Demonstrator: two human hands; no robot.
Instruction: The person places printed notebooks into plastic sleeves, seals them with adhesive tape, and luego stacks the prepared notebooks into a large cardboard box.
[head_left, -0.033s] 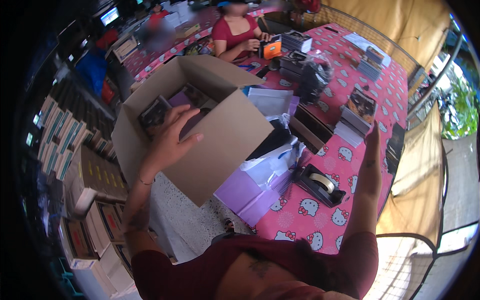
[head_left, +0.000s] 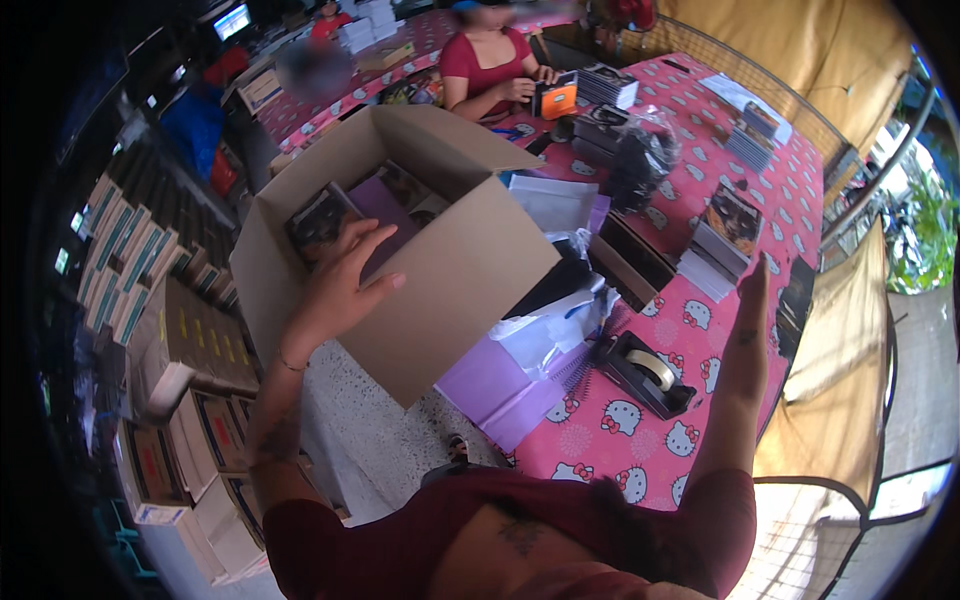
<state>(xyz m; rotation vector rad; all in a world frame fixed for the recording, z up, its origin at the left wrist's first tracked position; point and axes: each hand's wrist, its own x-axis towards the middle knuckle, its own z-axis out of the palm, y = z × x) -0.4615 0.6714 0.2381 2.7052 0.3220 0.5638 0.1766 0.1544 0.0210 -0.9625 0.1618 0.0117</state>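
My left hand (head_left: 347, 280) is at the near side of a large open cardboard box (head_left: 455, 280). Its fingers are stretched and apart, with nothing visible in them. Inside the box lie dark-covered booklets (head_left: 322, 222) and a purple piece (head_left: 383, 208). Over on the right, my right hand (head_left: 757, 277) is seen edge-on beside a stack of booklets with a dark picture cover (head_left: 722, 240). Its fingers are mostly hidden, so whether it touches the stack cannot be made out.
A black tape dispenser (head_left: 648, 375), purple sheets (head_left: 500, 390) and an open dark box (head_left: 630, 260) lie on the pink patterned tablecloth (head_left: 610, 455). Across the table a person (head_left: 490, 65) handles an orange-and-black item (head_left: 556, 97). Cartons (head_left: 200, 340) are stacked at left.
The view has shifted slightly, so the scene sits a little farther right. Both hands stay in nearly the same places.
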